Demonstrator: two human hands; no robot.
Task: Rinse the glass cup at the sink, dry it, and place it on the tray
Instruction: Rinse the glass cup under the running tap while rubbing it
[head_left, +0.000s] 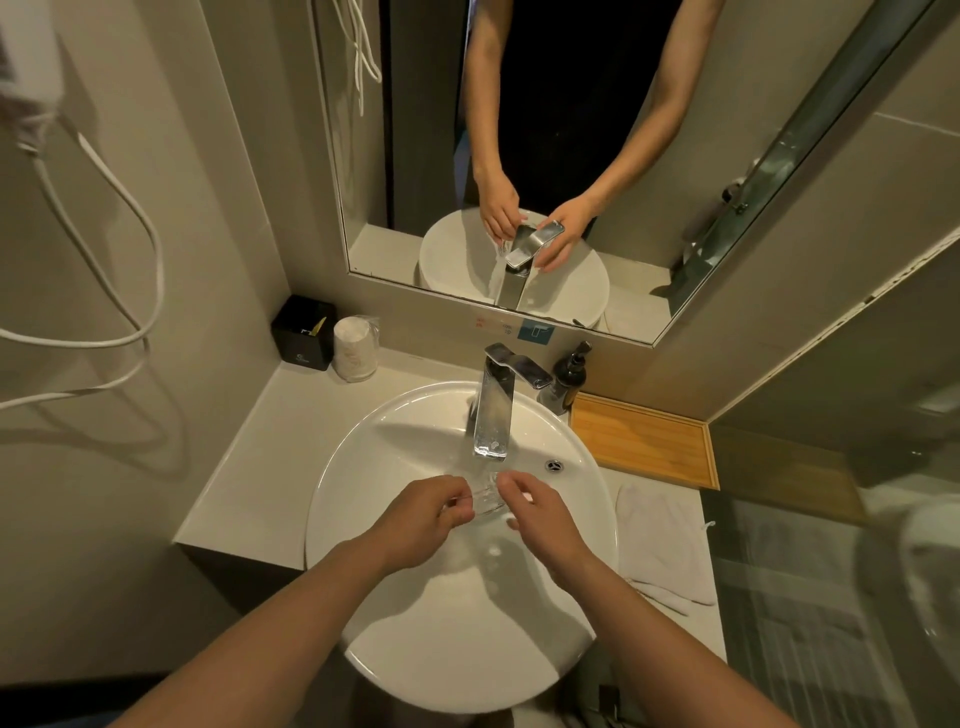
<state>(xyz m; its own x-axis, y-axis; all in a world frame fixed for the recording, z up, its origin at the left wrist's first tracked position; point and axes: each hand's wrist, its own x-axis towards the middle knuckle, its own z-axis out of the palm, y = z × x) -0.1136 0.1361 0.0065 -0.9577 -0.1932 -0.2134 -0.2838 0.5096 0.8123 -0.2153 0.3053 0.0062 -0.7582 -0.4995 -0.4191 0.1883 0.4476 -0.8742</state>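
Observation:
A clear glass cup (487, 498) is held over the white round sink (395, 452), just under the spout of the chrome faucet (493, 410). Water runs from the spout onto the cup. My left hand (422, 519) grips the cup from the left, and my right hand (540, 514) holds it from the right with the fingertips on its rim. The cup is mostly hidden between my fingers. A wooden tray (644, 441) lies on the counter to the right of the sink. A white towel (660, 540) lies in front of the tray.
A dark soap pump bottle (569, 376) stands beside the faucet. A black box (304, 332) and wrapped paper cups (354, 349) sit at the counter's back left. A mirror (571, 156) hangs behind the sink. White cords (104, 260) hang on the left wall. A glass partition (857, 467) is on the right.

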